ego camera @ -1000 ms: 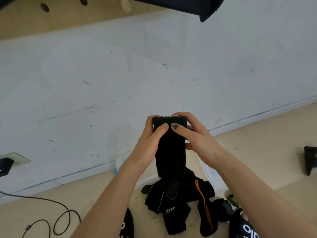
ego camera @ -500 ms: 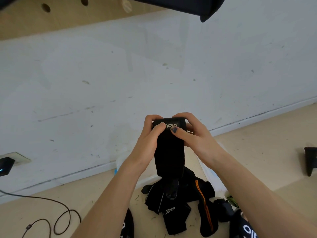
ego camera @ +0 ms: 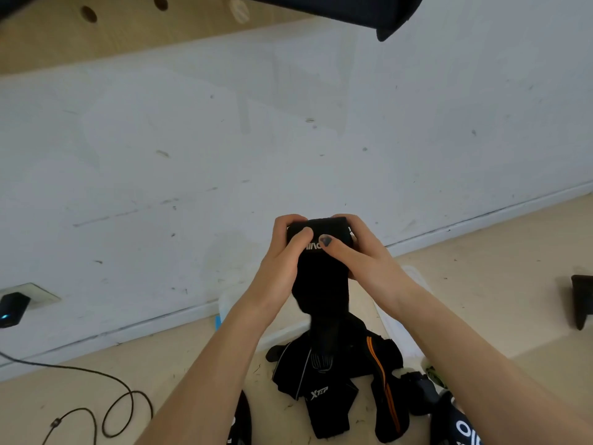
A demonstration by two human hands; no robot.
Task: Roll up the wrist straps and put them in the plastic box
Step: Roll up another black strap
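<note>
Both grips, left hand and right hand, pinch the wrist strap roll; slackening thumbs could let it unwind.

Pretty bright, even daylight on my feed, soft shadows only. The wall bows from wide-angle distortion, and the black straps lose detail.
</note>
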